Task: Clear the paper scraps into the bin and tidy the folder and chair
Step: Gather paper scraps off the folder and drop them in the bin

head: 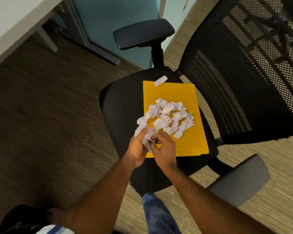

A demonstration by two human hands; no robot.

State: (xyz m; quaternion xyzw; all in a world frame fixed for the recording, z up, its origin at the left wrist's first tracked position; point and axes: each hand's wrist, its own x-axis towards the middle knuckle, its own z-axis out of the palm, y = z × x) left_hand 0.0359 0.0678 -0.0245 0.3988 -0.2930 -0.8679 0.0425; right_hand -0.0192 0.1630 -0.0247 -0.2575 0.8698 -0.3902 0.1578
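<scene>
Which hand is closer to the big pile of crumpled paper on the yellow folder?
Right. The right hand sits just below the pile of crumpled paper; the left hand is farther left, beyond the folder's edge.

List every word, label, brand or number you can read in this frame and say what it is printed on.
Nothing here can be read with confidence.
Yellow folder, far end: a short faint red word, too small to read.
Yellow folder, near corner: two lines of red print above and below a red rule, the lower one seemingly a number; blurred.
Paper scraps: one at the pile's edge carries dark marks, not legible.
Chair: no label visible.
</scene>
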